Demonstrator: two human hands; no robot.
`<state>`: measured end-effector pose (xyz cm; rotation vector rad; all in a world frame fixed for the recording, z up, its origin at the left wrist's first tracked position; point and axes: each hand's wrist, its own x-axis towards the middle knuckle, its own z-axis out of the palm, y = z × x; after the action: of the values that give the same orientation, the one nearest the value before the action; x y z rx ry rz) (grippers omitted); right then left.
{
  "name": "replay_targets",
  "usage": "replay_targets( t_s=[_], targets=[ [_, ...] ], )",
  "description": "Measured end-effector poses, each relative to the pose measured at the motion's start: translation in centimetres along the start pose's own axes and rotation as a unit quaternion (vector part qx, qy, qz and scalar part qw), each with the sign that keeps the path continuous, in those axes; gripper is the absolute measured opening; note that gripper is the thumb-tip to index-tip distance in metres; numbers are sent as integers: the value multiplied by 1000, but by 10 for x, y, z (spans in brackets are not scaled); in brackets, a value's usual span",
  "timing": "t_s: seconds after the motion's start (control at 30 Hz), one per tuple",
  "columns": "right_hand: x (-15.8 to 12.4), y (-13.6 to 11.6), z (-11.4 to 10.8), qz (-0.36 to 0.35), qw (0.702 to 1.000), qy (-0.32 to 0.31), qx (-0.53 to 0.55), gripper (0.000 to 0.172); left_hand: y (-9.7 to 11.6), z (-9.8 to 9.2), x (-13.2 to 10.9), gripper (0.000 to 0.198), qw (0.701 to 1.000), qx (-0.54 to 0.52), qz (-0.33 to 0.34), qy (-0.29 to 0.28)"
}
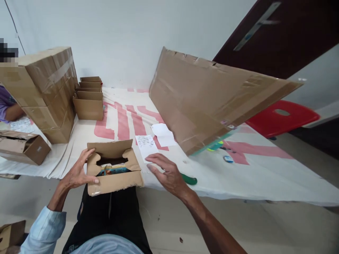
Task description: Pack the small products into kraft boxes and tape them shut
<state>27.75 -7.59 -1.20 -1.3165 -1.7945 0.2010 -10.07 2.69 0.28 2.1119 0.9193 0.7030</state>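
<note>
**Open carton (116,180), steadied one-handed**

Located left of printed sheet (145,148). Gripped by left hand (76,173) on side farthest from sheet, thumb spread over near flap (120,183); right hand (168,174) held half-open, empty, at sheet's near end. Should be kept level, flap clear of packet (113,170).

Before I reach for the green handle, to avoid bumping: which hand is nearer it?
Right. The right hand is just left of the green handle in view; the left hand is farther left, holding the open box.
</note>
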Motion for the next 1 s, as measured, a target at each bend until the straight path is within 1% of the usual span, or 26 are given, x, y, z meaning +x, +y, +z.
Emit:
replay_targets(
  t_s=[0.07,0.1,0.17,0.27,0.37,0.43,0.53,0.6,0.67,0.7,0.77,0.87,0.93,1.0],
  targets=[
    [18,-32,9,-58,996,-57,34,18,-3,2,-1,122,1000,-9,4,-7],
    [26,-43,14,-81,992,-84,41,18,-4,3,-1,123,1000,-14,7,-8],
    [38,-56,24,-113,983,-141,30,20,-7,5,-1,124,1000,-22,13,-8],
    [51,-62,41,-116,963,-241,-32,22,-8,7,-2,124,999,-28,22,-6],
    [63,-61,56,-79,935,-333,-96,27,-11,7,-4,127,999,-33,28,-13],
    [73,-61,62,-58,914,-381,-124,28,-13,8,-5,129,999,-36,32,-18],
    [90,-62,69,-53,879,-444,-166,30,-17,10,-5,133,998,-47,36,-13],
    [98,-64,75,-55,852,-476,-210,26,-20,11,-5,134,998,-61,33,-10],
    [101,-67,82,-56,835,-484,-257,14,-22,12,-5,135,997,-73,27,-10],
    [100,-68,85,-58,831,-479,-276,17,-23,13,-5,135,997,-76,25,-9],
    [96,-71,88,-69,840,-451,-293,26,-24,13,-6,134,996,-80,25,-6],
    [90,-73,81,-94,880,-374,-276,28,-23,12,-5,130,996,-90,19,0],
    [91,-73,67,-111,913,-307,-243,30,-22,12,-4,129,995,-99,3,2],
    [98,-74,47,-112,945,-244,-188,32,-22,12,-3,132,994,-107,-13,1]
  ],
)
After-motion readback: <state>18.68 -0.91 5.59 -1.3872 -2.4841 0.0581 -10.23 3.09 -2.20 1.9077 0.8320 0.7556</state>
